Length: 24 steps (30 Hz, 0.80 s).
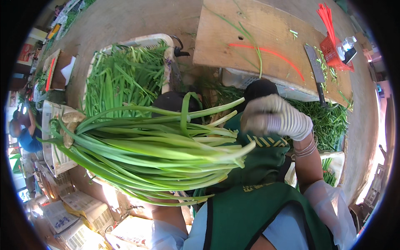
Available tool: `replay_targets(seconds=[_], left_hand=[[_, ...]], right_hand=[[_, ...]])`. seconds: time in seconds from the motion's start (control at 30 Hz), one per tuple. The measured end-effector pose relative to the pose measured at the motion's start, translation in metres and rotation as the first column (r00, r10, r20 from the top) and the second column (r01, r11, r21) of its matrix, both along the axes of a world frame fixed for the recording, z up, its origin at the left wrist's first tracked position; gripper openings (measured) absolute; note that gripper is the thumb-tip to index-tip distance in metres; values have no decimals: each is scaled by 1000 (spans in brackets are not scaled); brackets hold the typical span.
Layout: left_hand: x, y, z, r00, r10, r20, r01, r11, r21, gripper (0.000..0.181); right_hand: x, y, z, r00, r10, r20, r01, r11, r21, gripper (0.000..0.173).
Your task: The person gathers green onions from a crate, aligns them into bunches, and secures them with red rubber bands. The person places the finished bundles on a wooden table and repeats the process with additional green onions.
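A large bunch of long flat green leaves, apparently garlic chives (162, 147), lies across my front with its pale stem ends to the right. At the leafy end on the left, the gloved fingers of my left hand (71, 126) wrap around it; my left forearm passes beneath the leaves. My right hand (275, 117), in a striped knit glove, is raised beside the pale ends above my green apron (250, 212). Motion blurs its fingers, and I see nothing clearly held in them.
Ahead left stands a white plastic crate (170, 67) full of greens. A wooden tabletop (218, 34) carries a cleaver (315, 67), a red strip (268, 50), loose stalks and a red basket (332, 56) with a bottle (347, 44). Cut greens (328, 122) lie right. Another person (28, 137) is far left.
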State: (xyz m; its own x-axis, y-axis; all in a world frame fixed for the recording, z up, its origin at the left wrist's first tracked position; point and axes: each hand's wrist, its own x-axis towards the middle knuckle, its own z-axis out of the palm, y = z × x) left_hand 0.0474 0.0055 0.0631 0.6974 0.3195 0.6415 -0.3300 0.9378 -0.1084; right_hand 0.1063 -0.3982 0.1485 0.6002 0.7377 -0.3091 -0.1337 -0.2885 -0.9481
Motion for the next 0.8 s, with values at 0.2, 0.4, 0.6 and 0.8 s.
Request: replay_targets(seconds=[0.2,0.4,0.6,0.8], left_hand=[[20,-24,61,995,-92,-25,94,989,111,13],[51,-50,140,983,-183,23,173,959,225,13],[34,-58,201,980,-192,56,166,937,306,13],[20,-64,202,979,-202,40,177,925,335,13]], right_hand=[[-1,28,4,730,-137,670,78,990,117,36],[-7,50,-11,778,-188,599,-174,853,492,36],[-38,49,82,968,-234,86,171,874,455,28],[-51,-5,60,849,-511,-136,453,570,686,18]])
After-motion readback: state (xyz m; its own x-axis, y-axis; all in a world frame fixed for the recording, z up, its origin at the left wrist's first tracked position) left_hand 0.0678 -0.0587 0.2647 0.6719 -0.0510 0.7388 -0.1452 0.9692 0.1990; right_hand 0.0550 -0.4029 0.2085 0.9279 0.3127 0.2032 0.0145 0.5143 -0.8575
